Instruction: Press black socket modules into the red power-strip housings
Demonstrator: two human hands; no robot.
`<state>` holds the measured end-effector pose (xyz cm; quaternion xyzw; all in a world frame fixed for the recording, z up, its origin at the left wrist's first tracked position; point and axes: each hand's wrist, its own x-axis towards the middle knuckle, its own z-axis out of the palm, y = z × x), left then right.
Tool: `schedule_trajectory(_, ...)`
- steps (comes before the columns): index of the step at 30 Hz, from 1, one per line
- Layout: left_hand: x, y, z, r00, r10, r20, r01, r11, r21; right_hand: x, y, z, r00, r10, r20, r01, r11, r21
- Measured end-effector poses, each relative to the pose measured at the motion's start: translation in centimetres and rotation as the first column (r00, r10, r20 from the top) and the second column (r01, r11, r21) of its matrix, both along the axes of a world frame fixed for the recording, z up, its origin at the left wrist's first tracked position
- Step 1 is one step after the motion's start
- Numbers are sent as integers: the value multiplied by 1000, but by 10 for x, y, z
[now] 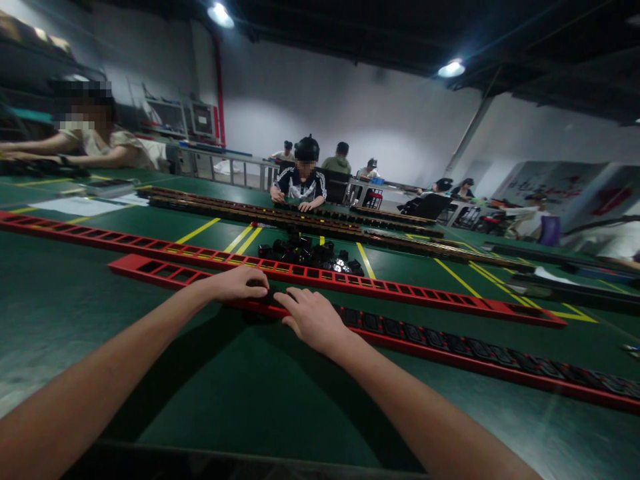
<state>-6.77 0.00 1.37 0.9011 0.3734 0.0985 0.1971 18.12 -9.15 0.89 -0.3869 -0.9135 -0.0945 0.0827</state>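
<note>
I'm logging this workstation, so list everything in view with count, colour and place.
Near rack: one, red, nearest
Far rack: one, red, just beyond
Inset pieces: many, black, in near rack
Loose pieces: one pile, black, beyond far rack
Long strips: several, brown and dark, farther across
Paper: count unclear, white, far left
Tabletop: one, green, yellow-lined, underneath
Co-workers: several, mixed clothing, around the room
Lamps: two, white, ceiling
Smaller background items: uncounted, blurred
Left grip: one, bare hand, at near rack
Right grip: one, bare hand, at near rack
</note>
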Motion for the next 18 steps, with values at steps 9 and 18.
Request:
schedule_trajectory(9, 1, 0, 0, 1000, 1, 15, -1, 1000, 2, 1, -1, 2, 1000, 12, 1, -12, 1000, 9)
schedule_trajectory(18, 8, -4, -1, 1000, 17, -23, -16, 997, 80, 1, 0, 0, 1000, 7, -3, -8, 1000, -6)
